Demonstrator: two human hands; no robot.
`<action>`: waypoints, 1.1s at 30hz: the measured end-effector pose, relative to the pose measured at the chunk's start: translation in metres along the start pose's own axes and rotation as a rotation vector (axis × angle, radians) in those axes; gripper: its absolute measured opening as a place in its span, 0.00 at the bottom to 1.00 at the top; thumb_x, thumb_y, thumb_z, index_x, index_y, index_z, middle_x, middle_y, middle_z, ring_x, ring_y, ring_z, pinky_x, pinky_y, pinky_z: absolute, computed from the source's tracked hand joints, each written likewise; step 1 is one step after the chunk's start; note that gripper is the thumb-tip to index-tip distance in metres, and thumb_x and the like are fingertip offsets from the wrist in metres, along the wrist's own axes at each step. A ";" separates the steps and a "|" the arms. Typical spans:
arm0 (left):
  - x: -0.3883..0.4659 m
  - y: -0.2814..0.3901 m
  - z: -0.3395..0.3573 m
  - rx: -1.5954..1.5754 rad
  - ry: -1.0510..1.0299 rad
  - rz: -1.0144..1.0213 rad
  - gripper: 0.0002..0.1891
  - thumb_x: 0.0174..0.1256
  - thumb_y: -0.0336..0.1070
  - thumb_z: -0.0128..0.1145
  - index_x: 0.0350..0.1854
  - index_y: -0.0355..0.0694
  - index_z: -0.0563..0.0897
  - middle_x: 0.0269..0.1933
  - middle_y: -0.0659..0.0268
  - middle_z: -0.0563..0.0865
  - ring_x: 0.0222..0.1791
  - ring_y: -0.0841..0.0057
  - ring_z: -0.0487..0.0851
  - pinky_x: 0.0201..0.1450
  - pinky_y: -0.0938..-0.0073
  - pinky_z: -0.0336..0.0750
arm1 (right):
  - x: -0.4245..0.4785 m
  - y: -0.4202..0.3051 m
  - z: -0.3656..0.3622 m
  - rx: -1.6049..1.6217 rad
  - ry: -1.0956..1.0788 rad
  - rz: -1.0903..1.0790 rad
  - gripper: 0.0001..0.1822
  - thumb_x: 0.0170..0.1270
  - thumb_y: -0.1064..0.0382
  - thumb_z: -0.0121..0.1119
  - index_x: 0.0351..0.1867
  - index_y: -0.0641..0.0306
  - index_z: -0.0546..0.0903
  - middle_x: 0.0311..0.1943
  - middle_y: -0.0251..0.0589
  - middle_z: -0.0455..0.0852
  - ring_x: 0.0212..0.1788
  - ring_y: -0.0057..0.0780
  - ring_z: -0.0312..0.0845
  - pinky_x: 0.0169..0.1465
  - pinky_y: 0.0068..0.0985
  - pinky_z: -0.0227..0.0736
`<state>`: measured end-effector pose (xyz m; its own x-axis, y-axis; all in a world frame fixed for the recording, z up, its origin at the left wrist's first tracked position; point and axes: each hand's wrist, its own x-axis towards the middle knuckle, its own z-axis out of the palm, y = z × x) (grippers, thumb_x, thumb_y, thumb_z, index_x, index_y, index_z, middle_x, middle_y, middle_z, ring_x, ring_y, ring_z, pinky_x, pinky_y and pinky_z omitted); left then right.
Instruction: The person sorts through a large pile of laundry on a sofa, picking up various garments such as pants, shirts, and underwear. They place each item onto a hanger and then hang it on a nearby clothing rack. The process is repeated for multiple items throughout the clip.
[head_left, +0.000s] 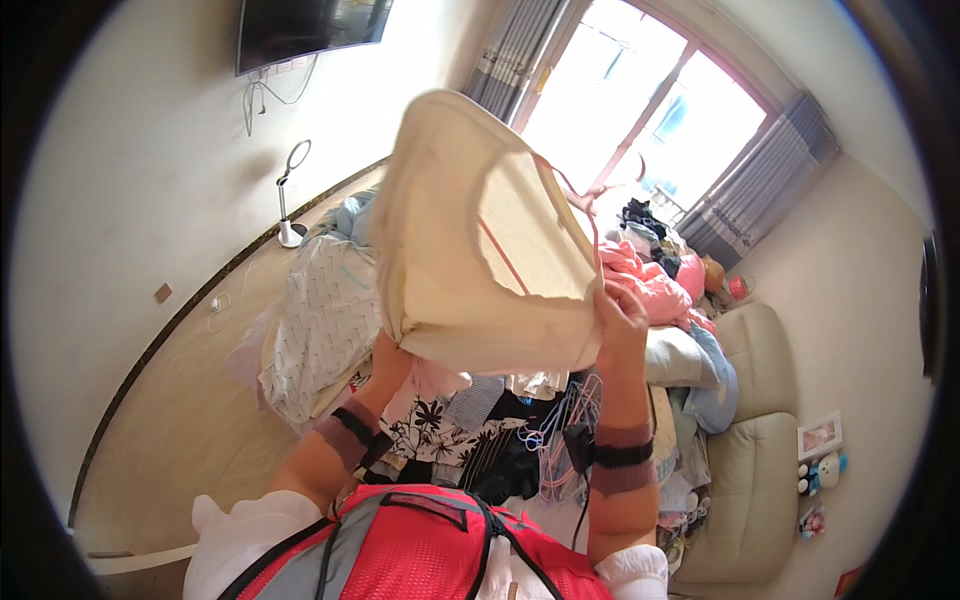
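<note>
A cream sleeveless garment (442, 225) is held up before me, its wide opening facing me. Inside it and out past its edge shows a pink clothes hanger (598, 225). My right hand (622, 311) grips the garment's edge and the hanger's side at the right. At the lower left my left hand (391, 360) is at the garment's bottom corner, its fingers largely hidden behind the cloth. Below lie a black-and-white floral cloth (427, 431), dark clothes (510, 476) and a bunch of pink and blue hangers (562, 442).
A patterned white quilt (322, 322) lies at the left, pink bedding (645, 281) and a pillow (679, 356) at the right. A beige leather sofa (750, 480) stands along the right wall. A ring lamp (289, 232) stands near the left wall, under a television (307, 34).
</note>
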<state>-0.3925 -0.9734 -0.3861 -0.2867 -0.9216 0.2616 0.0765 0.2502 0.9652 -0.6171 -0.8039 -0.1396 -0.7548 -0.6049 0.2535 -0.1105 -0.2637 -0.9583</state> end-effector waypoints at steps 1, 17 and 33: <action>-0.004 -0.001 -0.011 0.018 -0.053 -0.031 0.15 0.71 0.31 0.58 0.57 0.36 0.83 0.50 0.61 0.90 0.52 0.72 0.86 0.52 0.71 0.79 | 0.002 0.012 -0.003 0.042 0.021 0.073 0.10 0.65 0.69 0.65 0.46 0.69 0.84 0.33 0.31 0.86 0.33 0.16 0.79 0.38 0.17 0.73; -0.065 -0.076 -0.156 0.263 -0.163 -0.390 0.22 0.60 0.40 0.66 0.57 0.40 0.84 0.50 0.48 0.89 0.54 0.55 0.86 0.56 0.63 0.77 | 0.005 0.238 0.028 0.084 -0.101 0.549 0.06 0.60 0.68 0.66 0.39 0.66 0.86 0.31 0.33 0.85 0.30 0.22 0.78 0.34 0.21 0.73; -0.058 -0.145 -0.258 0.561 -0.098 -0.712 0.22 0.54 0.37 0.61 0.53 0.40 0.85 0.48 0.45 0.88 0.51 0.47 0.85 0.55 0.55 0.78 | 0.013 0.357 0.162 0.007 -0.217 0.798 0.05 0.59 0.70 0.65 0.35 0.70 0.86 0.31 0.38 0.86 0.31 0.28 0.82 0.37 0.27 0.80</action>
<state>-0.1403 -1.0332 -0.5411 -0.1704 -0.8903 -0.4224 -0.6182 -0.2372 0.7494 -0.5611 -1.0275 -0.4571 -0.4632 -0.7438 -0.4819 0.4101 0.3022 -0.8605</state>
